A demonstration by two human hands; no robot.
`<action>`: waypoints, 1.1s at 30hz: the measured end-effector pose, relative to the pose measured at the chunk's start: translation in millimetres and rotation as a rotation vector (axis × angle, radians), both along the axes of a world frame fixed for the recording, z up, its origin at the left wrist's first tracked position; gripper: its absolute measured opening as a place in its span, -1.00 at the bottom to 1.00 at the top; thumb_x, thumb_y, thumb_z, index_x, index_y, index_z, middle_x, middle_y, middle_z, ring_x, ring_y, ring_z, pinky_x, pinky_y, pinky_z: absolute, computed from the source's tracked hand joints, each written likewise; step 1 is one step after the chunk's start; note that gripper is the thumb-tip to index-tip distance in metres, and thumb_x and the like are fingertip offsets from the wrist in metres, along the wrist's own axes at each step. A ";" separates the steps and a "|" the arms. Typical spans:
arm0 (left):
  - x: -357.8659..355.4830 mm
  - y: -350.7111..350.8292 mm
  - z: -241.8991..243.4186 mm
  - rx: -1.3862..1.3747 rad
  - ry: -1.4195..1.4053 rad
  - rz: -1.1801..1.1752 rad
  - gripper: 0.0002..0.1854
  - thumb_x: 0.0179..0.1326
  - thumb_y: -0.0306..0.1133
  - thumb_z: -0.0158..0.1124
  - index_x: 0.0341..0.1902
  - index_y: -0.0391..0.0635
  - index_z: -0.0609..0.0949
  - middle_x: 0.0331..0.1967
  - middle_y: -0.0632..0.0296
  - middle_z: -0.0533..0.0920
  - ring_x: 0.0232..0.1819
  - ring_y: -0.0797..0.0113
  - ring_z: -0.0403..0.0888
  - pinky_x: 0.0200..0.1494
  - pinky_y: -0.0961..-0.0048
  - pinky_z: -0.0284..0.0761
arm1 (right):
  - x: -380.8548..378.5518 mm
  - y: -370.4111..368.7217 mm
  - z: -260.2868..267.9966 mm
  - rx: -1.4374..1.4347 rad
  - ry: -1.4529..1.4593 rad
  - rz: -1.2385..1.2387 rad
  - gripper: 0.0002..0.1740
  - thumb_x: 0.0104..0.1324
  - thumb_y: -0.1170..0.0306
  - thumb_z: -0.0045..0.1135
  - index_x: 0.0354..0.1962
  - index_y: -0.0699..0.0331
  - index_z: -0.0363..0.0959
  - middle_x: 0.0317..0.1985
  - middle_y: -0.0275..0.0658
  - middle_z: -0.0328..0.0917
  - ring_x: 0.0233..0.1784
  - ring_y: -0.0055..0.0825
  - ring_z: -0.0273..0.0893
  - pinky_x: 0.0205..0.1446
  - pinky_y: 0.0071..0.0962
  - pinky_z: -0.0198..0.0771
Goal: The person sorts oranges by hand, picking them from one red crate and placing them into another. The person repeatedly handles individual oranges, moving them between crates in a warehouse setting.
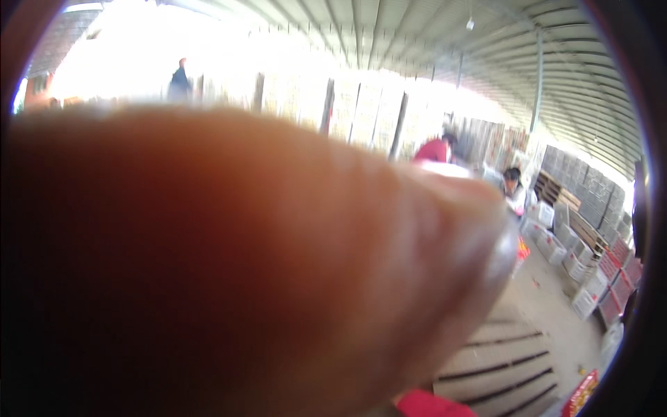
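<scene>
A blurred finger, apparently of my left hand (292, 234), reaches in from the left side very close to the camera. It covers most of the picture, with its tip towards the right. The rest of this hand is hidden or too dark to tell, so its grip does not show. My right hand is out of view. Below the fingertip, a patch of red fabric (435, 405) shows at the bottom edge. A slatted pallet (484, 359) lies on the concrete floor (547, 297) before me, partly hidden by the finger.
White plastic crates (551, 246) and red crates (620, 286) stand along the right. Behind them rise grey stacks (583, 180). Two people, one in red (432, 150), one lower down (513, 180), are beyond; another person (180, 82) is far left. A printed red package (581, 393) sits lower right.
</scene>
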State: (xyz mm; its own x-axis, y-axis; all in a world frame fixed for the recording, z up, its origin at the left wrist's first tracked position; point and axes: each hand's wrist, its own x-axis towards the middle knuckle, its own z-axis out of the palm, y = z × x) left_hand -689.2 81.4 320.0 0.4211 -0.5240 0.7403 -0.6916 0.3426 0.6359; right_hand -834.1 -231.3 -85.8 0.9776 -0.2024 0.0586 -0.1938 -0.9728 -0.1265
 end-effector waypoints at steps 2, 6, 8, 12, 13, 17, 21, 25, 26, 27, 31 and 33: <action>23.4 -15.2 26.3 -0.090 -0.070 0.022 -0.54 0.37 -0.30 0.30 0.25 -0.28 0.53 -0.04 -0.05 0.63 -0.20 0.30 0.69 -0.37 0.50 0.62 | 0.4 -4.2 13.9 0.113 0.181 0.065 -0.57 0.20 -0.05 0.22 -0.29 0.15 0.60 -0.28 -0.12 0.71 -0.14 -0.03 0.70 -0.10 -0.05 0.58; 66.8 7.5 83.2 -0.230 -0.248 0.209 -0.60 0.41 -0.35 0.27 0.23 -0.30 0.56 -0.08 -0.01 0.68 -0.19 0.31 0.70 -0.33 0.49 0.64 | 49.2 16.0 76.7 0.213 0.344 0.185 -0.45 0.20 0.02 0.35 -0.02 0.23 0.57 -0.18 -0.07 0.65 -0.04 -0.03 0.64 0.02 -0.09 0.54; 106.7 -17.2 55.4 -0.253 -0.141 0.186 -0.62 0.43 -0.37 0.25 0.23 -0.31 0.57 -0.10 0.00 0.70 -0.19 0.32 0.71 -0.32 0.49 0.65 | 12.5 8.4 78.5 0.306 0.179 0.152 -0.52 0.22 0.01 0.34 -0.12 0.22 0.57 -0.25 -0.12 0.65 -0.11 -0.04 0.65 -0.06 -0.08 0.56; 175.1 -52.6 -15.3 0.190 0.294 -0.021 -0.84 0.51 -0.49 0.19 0.05 -0.27 0.64 -0.34 0.18 0.66 -0.41 0.48 0.70 -0.40 0.56 0.61 | 15.4 14.8 99.1 0.315 0.358 0.081 -0.43 0.35 -0.19 0.20 -0.14 0.18 0.60 -0.25 -0.17 0.65 -0.09 -0.11 0.66 -0.11 -0.12 0.57; 182.4 -60.0 -31.2 0.260 0.303 -0.061 -0.85 0.52 -0.46 0.18 0.00 -0.26 0.64 -0.36 0.21 0.65 -0.46 0.50 0.66 -0.41 0.57 0.58 | 17.5 12.8 95.4 0.331 0.334 0.104 -0.43 0.37 -0.20 0.18 -0.16 0.18 0.61 -0.26 -0.18 0.65 -0.10 -0.12 0.66 -0.12 -0.13 0.57; 169.5 -66.0 -72.5 0.471 0.367 -0.148 -0.79 0.56 -0.34 0.17 -0.21 -0.20 0.57 -0.53 0.24 0.58 -0.57 0.44 0.57 -0.48 0.46 0.47 | 23.4 16.3 95.9 0.328 0.371 0.129 -0.40 0.41 -0.24 0.10 -0.23 0.17 0.62 -0.28 -0.18 0.64 -0.11 -0.12 0.67 -0.11 -0.13 0.57; 132.2 -39.3 -107.2 0.614 0.218 -0.110 -0.65 0.55 -0.21 0.18 -0.36 -0.17 0.49 -0.62 -0.01 0.48 -0.54 -0.11 0.51 -0.47 0.17 0.42 | 16.7 13.9 103.3 0.339 0.367 0.072 -0.37 0.41 -0.26 0.08 -0.29 0.17 0.64 -0.32 -0.16 0.67 -0.16 -0.09 0.68 -0.13 -0.15 0.57; 70.2 21.7 -148.5 0.724 0.380 0.061 -0.54 0.49 -0.07 0.28 -0.45 -0.18 0.55 -0.64 -0.01 0.46 -0.60 0.06 0.46 -0.49 0.20 0.38 | 21.5 16.8 94.4 0.364 0.349 0.079 -0.28 0.42 -0.34 -0.02 -0.27 0.18 0.67 -0.29 -0.10 0.71 -0.12 -0.08 0.69 -0.08 -0.15 0.57; 48.3 38.9 -158.3 0.715 0.422 0.113 -0.51 0.47 -0.05 0.31 -0.48 -0.19 0.55 -0.66 0.02 0.45 -0.62 0.18 0.47 -0.51 0.23 0.37 | 21.9 21.1 88.4 0.389 0.282 0.105 -0.27 0.44 -0.34 -0.08 -0.29 0.16 0.68 -0.28 -0.11 0.73 -0.11 -0.07 0.70 -0.07 -0.13 0.56; 25.5 51.4 -170.2 0.747 0.593 0.184 -0.51 0.44 -0.05 0.36 -0.51 -0.19 0.59 -0.69 0.15 0.49 -0.62 0.42 0.48 -0.51 0.30 0.37 | 18.0 19.0 88.1 0.386 0.278 0.093 -0.26 0.45 -0.34 -0.12 -0.29 0.15 0.69 -0.27 -0.12 0.73 -0.10 -0.06 0.70 -0.05 -0.12 0.56; -51.9 102.9 -209.2 0.466 0.751 0.393 -0.87 0.39 -0.39 0.41 -0.16 -0.21 0.77 -0.49 0.36 0.71 -0.54 0.63 0.57 -0.46 0.62 0.48 | 22.8 5.8 57.4 0.445 0.151 0.022 -0.43 0.50 -0.10 -0.14 -0.31 0.11 0.70 -0.32 -0.13 0.73 -0.17 -0.06 0.70 -0.09 -0.16 0.57; -69.6 126.0 -208.3 0.434 0.804 0.467 -0.87 0.36 -0.53 0.39 -0.05 -0.22 0.76 -0.45 0.34 0.72 -0.50 0.61 0.62 -0.42 0.62 0.54 | 23.1 -25.3 22.0 0.498 0.179 -0.030 -0.35 0.51 -0.18 -0.20 -0.30 0.12 0.71 -0.31 -0.03 0.72 -0.16 0.00 0.69 -0.07 -0.07 0.54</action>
State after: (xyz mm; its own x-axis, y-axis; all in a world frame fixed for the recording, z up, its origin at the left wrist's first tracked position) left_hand -758.8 207.4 111.7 0.9395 -0.3361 -0.0656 -0.0112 -0.2214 0.9751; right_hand -811.0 -256.6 -63.9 0.9569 -0.1909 -0.2188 -0.2812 -0.7973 -0.5342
